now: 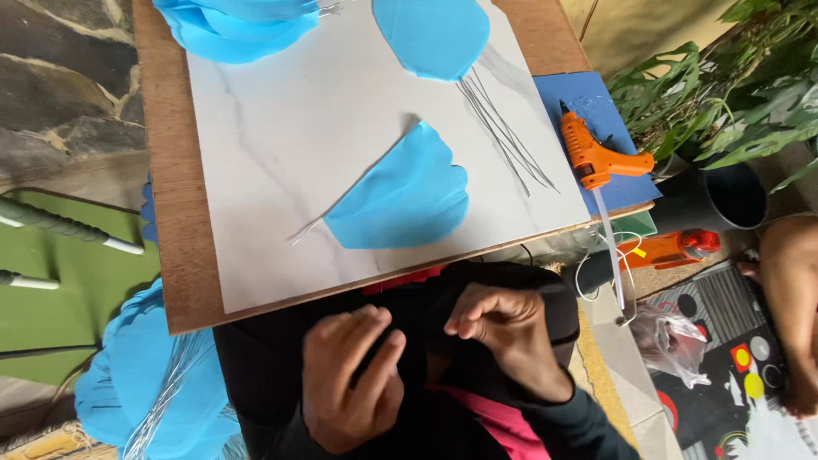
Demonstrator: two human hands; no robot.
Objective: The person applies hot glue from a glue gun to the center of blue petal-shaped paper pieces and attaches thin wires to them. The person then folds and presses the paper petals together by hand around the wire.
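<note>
1. While both hands hovered over the lap, the left hand (349,383) curled loosely around a small dark object that could not be made out, and the right hand (503,328) pinched at the black fabric (503,285) there, fingers narrowed.
2. Nearest them, a blue scalloped paper petal with a thin wire stem (405,198) lay flat on the white marble-patterned board (281,145), well apart from both hands.
3. The petal looked light, soft and easily creased; the stiffer wire end seemed the safer place to grip.
4. A bundle of bare grey wires (507,132) fanned beside an orange plastic glue gun (592,153) on a blue mat (596,98).
</note>
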